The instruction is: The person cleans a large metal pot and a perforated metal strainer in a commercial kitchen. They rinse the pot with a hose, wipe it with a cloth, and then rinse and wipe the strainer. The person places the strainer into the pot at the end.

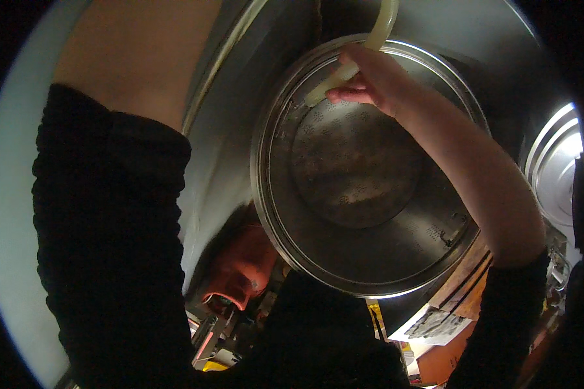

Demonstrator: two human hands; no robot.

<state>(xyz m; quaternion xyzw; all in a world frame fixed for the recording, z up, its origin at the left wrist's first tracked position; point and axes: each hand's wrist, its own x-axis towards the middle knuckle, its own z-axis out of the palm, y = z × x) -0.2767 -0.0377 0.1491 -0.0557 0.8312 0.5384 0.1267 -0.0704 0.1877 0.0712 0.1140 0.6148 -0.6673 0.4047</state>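
Note:
My right hand (370, 80) grips a pale yellow, translucent flexible hose (385, 22) between thumb and fingers. The hose comes down from the top of the view, and its end points into a large round metal vessel (379, 262). Clusters of small holes pattern the round floor (355, 165) of this vessel. A small metal fitting (450, 237) shows at its lower right inner wall. My bare right forearm reaches across the rim. On the left, my other forearm (141, 58) extends up past the top edge, leaving my left hand out of view.
An orange object (243, 267) with an opening lies below left of the vessel. Wooden boards (460, 287) and a white sheet with a dark patch (433, 326) are at lower right. Another shiny round metal object (557, 170) stands at the far right.

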